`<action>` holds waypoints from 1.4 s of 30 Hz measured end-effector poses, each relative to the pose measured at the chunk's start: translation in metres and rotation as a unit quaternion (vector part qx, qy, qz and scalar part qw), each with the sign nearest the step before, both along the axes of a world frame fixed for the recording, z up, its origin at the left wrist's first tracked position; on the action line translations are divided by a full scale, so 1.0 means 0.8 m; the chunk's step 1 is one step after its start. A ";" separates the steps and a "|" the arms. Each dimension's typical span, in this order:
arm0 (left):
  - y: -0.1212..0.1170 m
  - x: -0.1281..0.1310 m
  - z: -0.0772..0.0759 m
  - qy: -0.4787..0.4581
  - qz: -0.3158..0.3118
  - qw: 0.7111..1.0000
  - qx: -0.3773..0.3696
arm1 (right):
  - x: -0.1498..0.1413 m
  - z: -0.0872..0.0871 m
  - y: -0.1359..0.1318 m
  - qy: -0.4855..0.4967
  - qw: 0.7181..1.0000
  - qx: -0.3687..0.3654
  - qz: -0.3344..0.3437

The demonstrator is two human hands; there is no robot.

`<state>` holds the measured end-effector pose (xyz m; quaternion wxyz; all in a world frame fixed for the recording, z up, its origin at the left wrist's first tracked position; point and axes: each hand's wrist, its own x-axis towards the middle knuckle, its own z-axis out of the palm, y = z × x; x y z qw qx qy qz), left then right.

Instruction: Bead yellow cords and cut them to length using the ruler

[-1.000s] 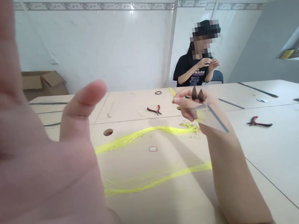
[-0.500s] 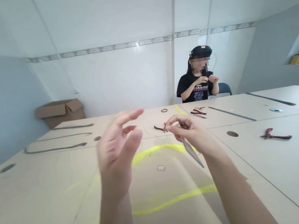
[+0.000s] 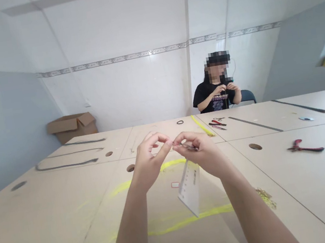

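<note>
My left hand point(image 3: 151, 156) has thumb and forefinger pinched together at the fingertips of my right hand point(image 3: 200, 148); whatever lies between them is too small to make out. My right hand is closed, and a white card point(image 3: 190, 189) with a row of small marks along one side hangs tilted beneath it. Something thin and dark shows among its curled fingers, its kind unclear. Yellow strands point(image 3: 169, 164) lie on the table behind and below the card. A small red-edged label point(image 3: 175, 184) is on the table between my forearms.
Small gold pieces point(image 3: 266, 198) lie beside my right forearm. Red-handled pliers point(image 3: 305, 147) rest at the right, more tools point(image 3: 217, 123) farther back. Grey strips point(image 3: 67, 164) lie at left. Across the table point(image 3: 43, 226) sits a person point(image 3: 215, 92); a cardboard box point(image 3: 72, 125) stands behind.
My left hand has gone from open and raised to a pinch, moving right to meet my right fingertips. The card has swung to show its face. The view has shifted slightly.
</note>
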<state>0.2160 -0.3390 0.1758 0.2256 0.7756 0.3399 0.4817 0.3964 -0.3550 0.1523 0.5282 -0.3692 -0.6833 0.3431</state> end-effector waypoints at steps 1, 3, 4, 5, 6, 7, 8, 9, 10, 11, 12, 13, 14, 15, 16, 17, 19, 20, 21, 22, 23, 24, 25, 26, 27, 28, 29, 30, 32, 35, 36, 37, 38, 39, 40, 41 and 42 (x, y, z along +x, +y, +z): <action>0.001 0.000 0.000 0.001 0.003 1.000 0.003 | 0.000 -0.001 0.001 -0.010 1.000 0.006 -0.002; 0.003 -0.001 0.000 -0.004 0.015 1.000 0.003 | 0.000 -0.002 0.001 -0.029 0.999 0.020 -0.013; 0.002 -0.001 0.000 -0.010 0.022 1.000 0.001 | 0.000 -0.001 0.000 -0.036 0.999 0.027 -0.025; 0.001 0.000 0.000 -0.017 0.030 0.999 0.000 | -0.001 0.000 -0.002 -0.040 0.998 0.032 -0.041; 0.000 0.000 0.001 -0.025 0.040 0.999 0.000 | -0.002 0.002 -0.005 -0.039 0.997 0.037 -0.059; -0.003 0.001 0.002 -0.031 0.050 0.998 0.002 | -0.004 0.003 -0.009 -0.037 0.995 0.043 -0.079; -0.005 0.001 0.002 -0.036 0.061 0.997 0.006 | -0.006 0.005 -0.012 -0.036 0.993 0.054 -0.099; -0.008 0.002 0.003 -0.040 0.072 0.997 0.011 | -0.009 0.006 -0.016 -0.040 0.990 0.069 -0.119; -0.011 0.003 0.004 -0.042 0.082 0.996 0.016 | -0.012 0.007 -0.019 -0.049 0.985 0.090 -0.139; -0.013 0.004 0.004 -0.044 0.092 0.995 0.019 | -0.015 0.007 -0.022 -0.064 0.978 0.114 -0.160; -0.015 0.005 0.004 -0.043 0.100 0.994 0.020 | -0.018 0.007 -0.024 -0.081 0.970 0.138 -0.181; -0.017 0.006 0.004 -0.040 0.106 0.993 0.020 | -0.021 0.006 -0.025 -0.097 0.961 0.160 -0.202; -0.018 0.007 0.004 -0.035 0.110 0.993 0.020 | -0.024 0.005 -0.026 -0.111 0.953 0.178 -0.220; -0.019 0.008 0.004 -0.030 0.112 0.993 0.020 | -0.025 0.004 -0.025 -0.122 0.945 0.191 -0.234; -0.020 0.009 0.003 -0.026 0.113 0.993 0.022 | -0.026 0.003 -0.025 -0.130 0.940 0.201 -0.243; -0.020 0.010 0.002 -0.024 0.112 0.993 0.026 | -0.027 0.001 -0.024 -0.137 0.936 0.207 -0.248; -0.019 0.011 0.000 -0.024 0.109 0.993 0.041 | -0.027 0.000 -0.022 -0.144 0.932 0.211 -0.256; -0.018 0.011 -0.001 -0.024 0.110 0.992 0.055 | -0.026 0.000 -0.021 -0.146 0.931 0.211 -0.260; -0.018 0.012 -0.002 -0.023 0.113 0.991 0.071 | -0.026 0.000 -0.021 -0.146 0.930 0.211 -0.265; -0.017 0.012 -0.002 -0.023 0.116 0.989 0.087 | -0.025 0.000 -0.021 -0.145 0.928 0.211 -0.270; -0.016 0.013 -0.003 -0.023 0.120 0.987 0.101 | -0.025 0.000 -0.020 -0.145 0.927 0.212 -0.272; -0.016 0.013 -0.004 -0.025 0.123 0.986 0.110 | -0.025 0.001 -0.020 -0.146 0.927 0.214 -0.272; -0.016 0.013 -0.004 -0.026 0.126 0.985 0.113 | -0.024 0.001 -0.020 -0.148 0.926 0.218 -0.269; -0.016 0.014 -0.004 -0.025 0.127 0.985 0.111 | -0.024 0.001 -0.020 -0.151 0.926 0.223 -0.266; -0.017 0.014 -0.004 -0.023 0.129 0.986 0.105 | -0.023 0.001 -0.020 -0.155 0.924 0.229 -0.263; -0.017 0.015 -0.004 -0.020 0.130 0.986 0.097 | -0.023 0.001 -0.020 -0.160 0.922 0.234 -0.262; -0.018 0.015 -0.003 -0.017 0.132 0.987 0.091 | -0.022 0.001 -0.020 -0.165 0.920 0.238 -0.262; -0.019 0.015 -0.003 -0.013 0.133 0.987 0.085 | -0.021 0.001 -0.020 -0.168 0.920 0.240 -0.261; -0.020 0.015 -0.001 -0.007 0.135 0.988 0.077 | -0.020 0.002 -0.020 -0.162 0.927 0.230 -0.249; -0.018 0.010 0.001 0.007 0.121 0.990 0.066 | -0.016 0.003 -0.018 -0.108 0.958 0.179 -0.198; -0.017 0.007 0.001 0.012 0.108 0.992 0.064 | -0.015 0.004 -0.017 -0.082 0.969 0.154 -0.174; -0.015 0.005 0.002 0.015 0.089 0.994 0.064 | -0.014 0.005 -0.016 -0.054 0.979 0.128 -0.146; -0.013 0.002 0.002 0.015 0.069 0.995 0.067 | -0.013 0.006 -0.015 -0.025 0.987 0.102 -0.119; -0.011 -0.001 0.002 0.013 0.050 0.996 0.073 | -0.012 0.006 -0.013 0.003 0.993 0.078 -0.092; -0.009 -0.003 0.002 0.010 0.035 0.996 0.081 | -0.011 0.007 -0.012 0.029 0.996 0.057 -0.067; -0.007 -0.004 0.002 0.008 0.023 0.996 0.091 | -0.010 0.007 -0.011 0.055 0.997 0.038 -0.046; -0.006 -0.005 0.002 0.005 0.014 0.994 0.104 | -0.009 0.008 -0.010 0.076 0.996 0.021 -0.029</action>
